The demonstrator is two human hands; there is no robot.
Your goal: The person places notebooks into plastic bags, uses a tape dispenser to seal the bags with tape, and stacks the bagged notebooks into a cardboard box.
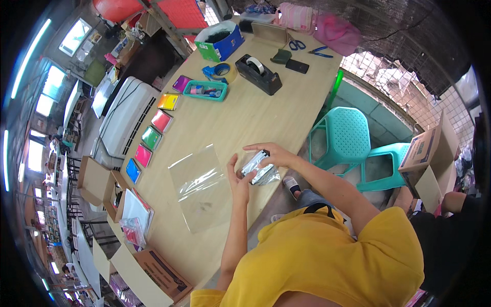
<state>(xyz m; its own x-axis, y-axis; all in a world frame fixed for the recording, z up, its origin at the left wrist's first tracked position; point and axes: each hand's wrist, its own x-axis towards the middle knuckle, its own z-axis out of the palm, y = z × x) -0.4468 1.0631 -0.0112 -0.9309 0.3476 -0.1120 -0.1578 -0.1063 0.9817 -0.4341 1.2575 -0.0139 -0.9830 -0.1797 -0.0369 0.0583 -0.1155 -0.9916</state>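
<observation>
My left hand (240,179) and my right hand (273,155) hold a small shiny pack (252,162) between them, near the table's front edge. Clear, crinkled plastic wraps this pack, and a dark edge shows at its top; what lies inside is hard to make out. My left fingers grip its left side, with the thumb across the front. From the right, my other hand closes on the top and right side. Loose clear film (266,176) hangs below the fingers. Flat on the table, just left of my hands, lies a large transparent plastic sheet (197,192).
Several coloured packs, one blue (133,171), line the table's left side. Beyond stand a teal tray (206,97), a black tape dispenser (258,75), scissors (296,45) and pliers (320,52). An open carton (153,276) sits nearby left; teal stools (343,134) stand right.
</observation>
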